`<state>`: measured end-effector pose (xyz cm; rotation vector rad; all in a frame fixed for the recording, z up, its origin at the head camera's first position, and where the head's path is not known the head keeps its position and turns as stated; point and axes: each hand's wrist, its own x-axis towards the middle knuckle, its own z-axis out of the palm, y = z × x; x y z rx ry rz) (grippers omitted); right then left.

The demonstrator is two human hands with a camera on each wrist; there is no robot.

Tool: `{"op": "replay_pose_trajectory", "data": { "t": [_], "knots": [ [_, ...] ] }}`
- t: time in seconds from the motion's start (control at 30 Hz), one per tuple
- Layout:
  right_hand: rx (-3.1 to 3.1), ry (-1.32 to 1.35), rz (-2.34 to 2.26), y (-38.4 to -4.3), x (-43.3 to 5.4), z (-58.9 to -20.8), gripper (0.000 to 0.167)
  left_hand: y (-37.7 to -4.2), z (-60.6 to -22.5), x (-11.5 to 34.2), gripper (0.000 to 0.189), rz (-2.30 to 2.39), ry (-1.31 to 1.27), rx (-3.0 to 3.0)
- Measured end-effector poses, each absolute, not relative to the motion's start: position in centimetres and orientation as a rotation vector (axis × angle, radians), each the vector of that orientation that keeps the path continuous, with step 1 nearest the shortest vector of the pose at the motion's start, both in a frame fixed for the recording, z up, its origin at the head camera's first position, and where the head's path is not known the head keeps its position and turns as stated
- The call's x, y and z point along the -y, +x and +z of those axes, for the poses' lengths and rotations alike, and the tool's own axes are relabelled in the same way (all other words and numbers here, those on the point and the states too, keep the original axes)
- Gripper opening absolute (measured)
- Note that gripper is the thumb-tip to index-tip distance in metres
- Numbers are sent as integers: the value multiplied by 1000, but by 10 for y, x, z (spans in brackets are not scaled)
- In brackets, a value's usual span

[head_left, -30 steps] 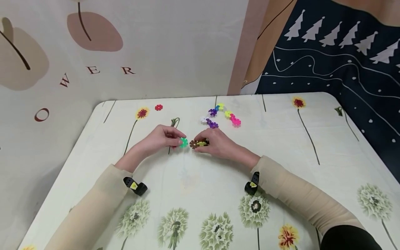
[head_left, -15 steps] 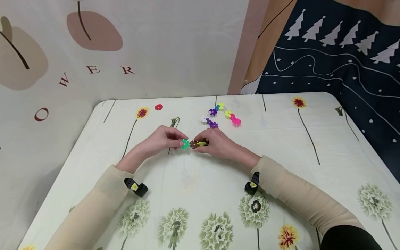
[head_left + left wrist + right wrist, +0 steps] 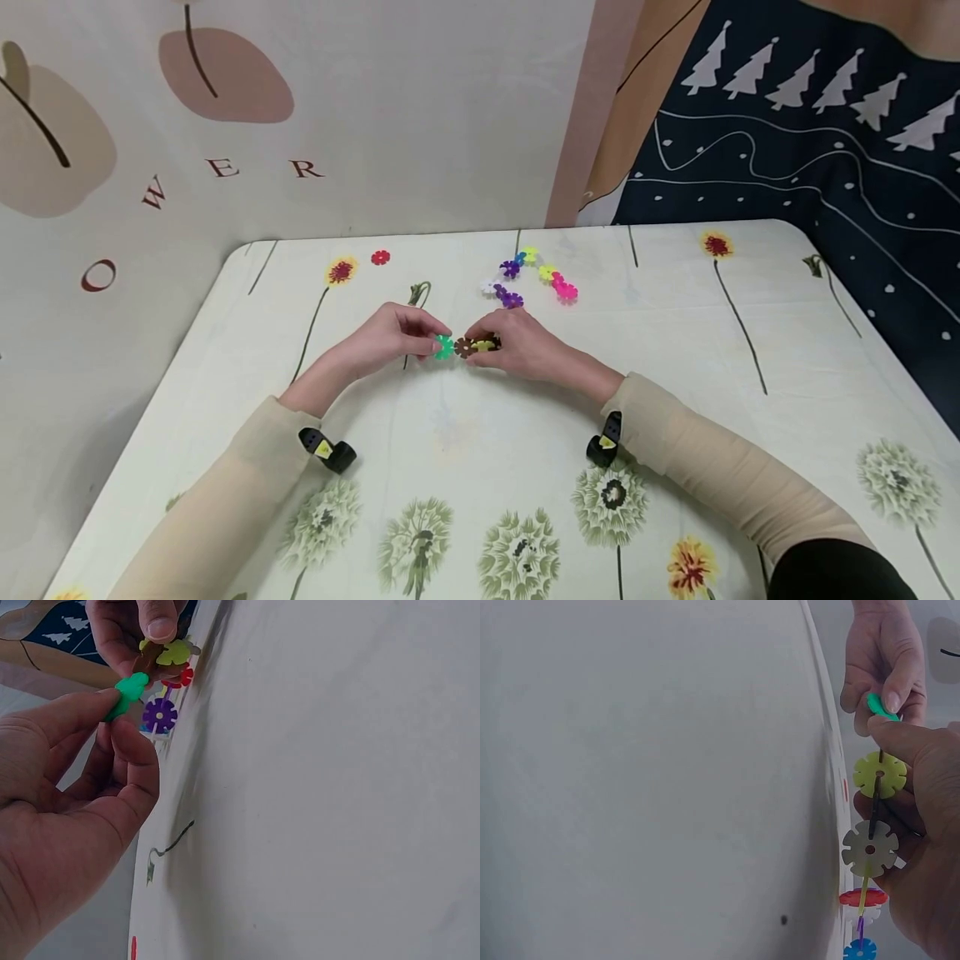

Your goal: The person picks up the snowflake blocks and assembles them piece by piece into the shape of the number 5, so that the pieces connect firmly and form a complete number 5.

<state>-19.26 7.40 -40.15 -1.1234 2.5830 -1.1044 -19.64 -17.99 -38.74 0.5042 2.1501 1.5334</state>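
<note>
My left hand (image 3: 386, 337) pinches a green notched snowflake disc (image 3: 444, 347) between thumb and fingers. My right hand (image 3: 528, 346) grips a chain of similar discs by its brown disc (image 3: 464, 347) and a yellow disc (image 3: 483, 345). The green edge meets the brown disc; whether their slots interlock cannot be told. In the right wrist view, a greyish-white disc (image 3: 870, 849) follows the yellow one beside my palm, joined by a dark edge-on disc. Beyond are a red disc (image 3: 863, 898) and a blue disc (image 3: 860, 950). My right fingers partly hide the chain.
Past my right hand, purple discs (image 3: 510, 297), pink discs (image 3: 565, 289) and other coloured discs lie in a curve on the table. A single red disc (image 3: 380, 257) lies near the back edge. The flower-printed tablecloth (image 3: 457, 467) reaches a patterned cloth wall.
My left hand has shifted slightly right and toward me, bringing the green disc from a small gap up to the brown one. The right hand has stayed in place.
</note>
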Motion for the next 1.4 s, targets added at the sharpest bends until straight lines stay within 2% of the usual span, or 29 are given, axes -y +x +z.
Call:
{"op": "replay_pose_trajectory", "data": {
  "t": [1.4],
  "knots": [
    [-2519,-1026,-1280,-194,-70,-403,23,-185,-397,166,7,1611,498,-2348]
  ]
}}
